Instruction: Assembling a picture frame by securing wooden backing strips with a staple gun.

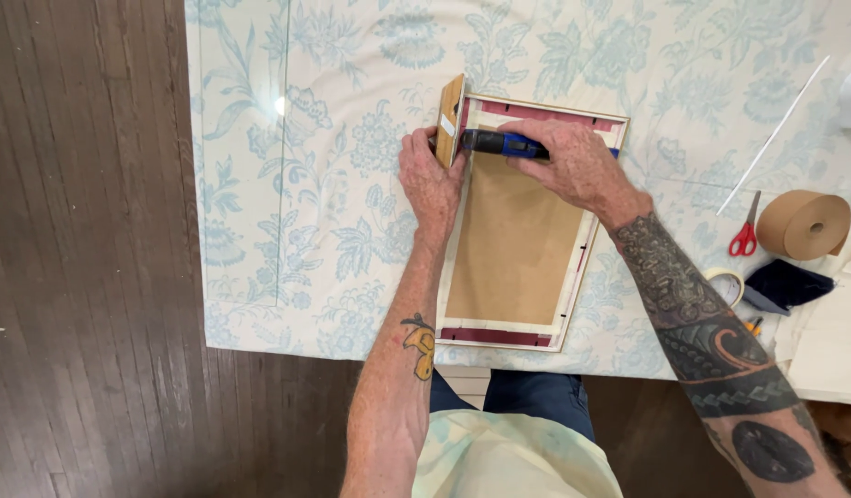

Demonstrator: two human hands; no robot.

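Observation:
A picture frame (573, 267) lies face down on the floral cloth, its brown backing board (513, 240) showing. My left hand (428, 180) holds a small wooden block (449, 118) upright against the frame's far left edge. My right hand (577, 164) grips a blue and black hand tool (499, 143), laid across the frame's top with its tip at the block.
The table wears a pale blue floral cloth (296, 184). At the right lie red-handled scissors (745, 235), a roll of brown paper tape (803, 224), a white tape roll (725, 284), a dark cloth (787, 283) and a long thin white strip (773, 135). Dark wood floor (84, 277) lies left.

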